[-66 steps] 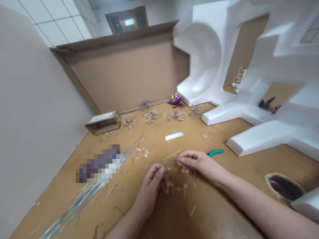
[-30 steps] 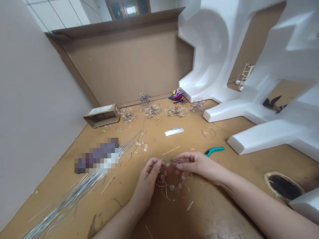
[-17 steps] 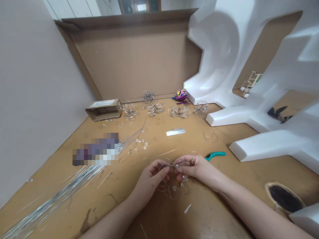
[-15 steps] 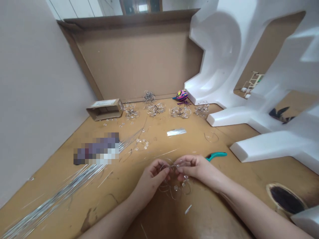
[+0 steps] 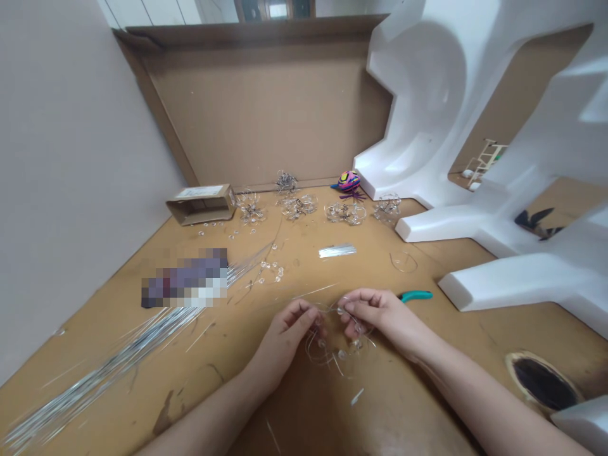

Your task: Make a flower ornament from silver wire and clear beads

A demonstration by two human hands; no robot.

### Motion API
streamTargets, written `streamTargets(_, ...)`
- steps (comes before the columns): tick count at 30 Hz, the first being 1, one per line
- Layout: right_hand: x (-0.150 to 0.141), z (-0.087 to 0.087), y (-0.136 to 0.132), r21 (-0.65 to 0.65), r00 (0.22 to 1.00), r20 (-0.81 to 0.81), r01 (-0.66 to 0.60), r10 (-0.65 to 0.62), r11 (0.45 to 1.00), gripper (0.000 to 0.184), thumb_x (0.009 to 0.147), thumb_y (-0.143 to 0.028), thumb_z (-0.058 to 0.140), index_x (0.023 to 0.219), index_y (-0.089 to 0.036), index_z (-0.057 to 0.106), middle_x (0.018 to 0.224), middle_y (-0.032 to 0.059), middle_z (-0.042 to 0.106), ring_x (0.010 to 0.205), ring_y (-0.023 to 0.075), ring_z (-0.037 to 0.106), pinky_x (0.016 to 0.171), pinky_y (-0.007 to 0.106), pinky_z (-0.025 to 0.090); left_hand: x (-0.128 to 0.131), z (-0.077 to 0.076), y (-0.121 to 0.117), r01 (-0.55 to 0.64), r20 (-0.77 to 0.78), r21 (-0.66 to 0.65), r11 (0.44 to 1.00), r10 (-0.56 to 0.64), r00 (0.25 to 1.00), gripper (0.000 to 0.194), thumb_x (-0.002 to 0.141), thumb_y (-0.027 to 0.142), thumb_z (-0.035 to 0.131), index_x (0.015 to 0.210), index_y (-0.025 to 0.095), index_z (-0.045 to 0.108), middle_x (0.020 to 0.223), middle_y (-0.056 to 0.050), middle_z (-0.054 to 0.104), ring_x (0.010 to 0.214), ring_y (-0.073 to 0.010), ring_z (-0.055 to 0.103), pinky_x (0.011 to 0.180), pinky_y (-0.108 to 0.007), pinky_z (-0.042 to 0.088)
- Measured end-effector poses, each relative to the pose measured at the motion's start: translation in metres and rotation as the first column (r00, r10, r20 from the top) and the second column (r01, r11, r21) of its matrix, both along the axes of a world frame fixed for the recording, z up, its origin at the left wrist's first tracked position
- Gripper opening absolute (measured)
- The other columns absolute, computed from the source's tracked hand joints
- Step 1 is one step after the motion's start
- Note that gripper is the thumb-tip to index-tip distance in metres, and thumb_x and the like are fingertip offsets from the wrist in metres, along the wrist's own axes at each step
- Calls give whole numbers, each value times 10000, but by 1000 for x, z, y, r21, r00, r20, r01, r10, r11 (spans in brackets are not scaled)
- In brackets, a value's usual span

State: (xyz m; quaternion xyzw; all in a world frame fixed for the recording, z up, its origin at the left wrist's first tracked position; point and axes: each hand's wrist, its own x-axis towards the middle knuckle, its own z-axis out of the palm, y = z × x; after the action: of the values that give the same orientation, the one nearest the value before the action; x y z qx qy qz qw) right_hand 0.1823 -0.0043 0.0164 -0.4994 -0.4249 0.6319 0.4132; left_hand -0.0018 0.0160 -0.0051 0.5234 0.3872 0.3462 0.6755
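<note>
A ring of thin wire with clear beads (image 5: 342, 354) hangs between my hands, above the brown tabletop. My left hand (image 5: 295, 326) pinches the wire on its left side, thumb against fingers. On the other side my right hand (image 5: 368, 310) grips the wire beside a bead, its fingertips closed. Loose wire ends curl out below both hands. Just behind my right hand lies a tool with a teal handle (image 5: 416, 296), its front part hidden by the hand. A short pale piece (image 5: 357, 396) rests on the table nearer to me.
Several beaded wire shapes (image 5: 345, 213) stand along the back, near a small open cardboard box (image 5: 202, 206). Loose clear beads (image 5: 272, 271) and a bundle of long wires (image 5: 123, 364) lie left. Short cut wires (image 5: 337, 251) lie centrally. White moulded foam (image 5: 503, 272) borders the right.
My hands came together at the wire, then moved slightly apart again, both still pinching the beaded ring. The camera view has shifted a little.
</note>
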Motion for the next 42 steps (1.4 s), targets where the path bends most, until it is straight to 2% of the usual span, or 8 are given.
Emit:
streamTargets(8,3,-2,1,61,999,46,5,-8,998,314,677,-429,619,811,-149,570,686,4,587,491,89,541,527,250,429,0,-2,1,-7,35,-32,999,8,999,210,777,372,540,757,163,550,765,-15,617,701,-138,585,668,-258,458)
streamTargets(13,1,-5,-2,203,940,340,-36,-36,979,294,758,-450,505,780,-163,567,629,-8,557,488,102,516,501,240,410,0,-1,2,-1,-18,-36,999,0,1000,219,772,382,541,747,165,540,696,3,612,660,-124,576,646,-236,438)
streamTargets(18,7,-6,-1,403,708,679,-136,-196,905,339,827,-438,401,727,-181,599,618,2,589,574,126,524,543,228,383,3,2,2,12,-14,-50,999,-13,1000,262,734,411,573,704,158,513,655,19,578,570,-102,550,558,-214,419)
streamTargets(24,19,-11,8,412,430,854,-216,-292,886,264,836,-314,380,799,-192,611,720,10,648,650,134,577,585,214,400,6,-7,5,43,6,-12,999,-43,999,365,653,504,603,650,163,473,563,41,527,479,-98,522,469,-214,393)
streamTargets(28,23,4,22,394,215,915,-291,-342,872,251,817,-226,377,867,-198,622,841,52,661,768,180,591,657,255,385,8,-10,6,34,8,18,999,-35,999,405,610,542,610,630,166,461,557,51,511,460,-94,521,458,-214,385)
streamTargets(35,12,34,80,135,-138,956,-573,-258,808,226,782,-136,425,849,-159,639,909,104,637,809,201,587,671,279,371,9,-21,9,54,18,74,996,-55,998,440,606,593,577,643,172,455,521,59,492,447,-98,525,447,-212,387)
streamTargets(39,5,34,102,-60,-295,937,-661,-185,748,155,800,-155,482,848,-103,620,926,111,617,853,201,571,744,330,408,11,-23,10,56,17,76,996,-58,998,458,587,607,580,628,173,441,531,56,493,419,-86,504,415,-200,357)
streamTargets(42,2,30,109,-151,-354,926,-666,-131,731,216,844,-265,488,971,-111,571,997,76,584,897,175,554,789,374,438,11,-19,8,57,17,87,995,-59,998,435,592,587,584,617,177,443,515,59,487,408,-82,489,418,-201,352)
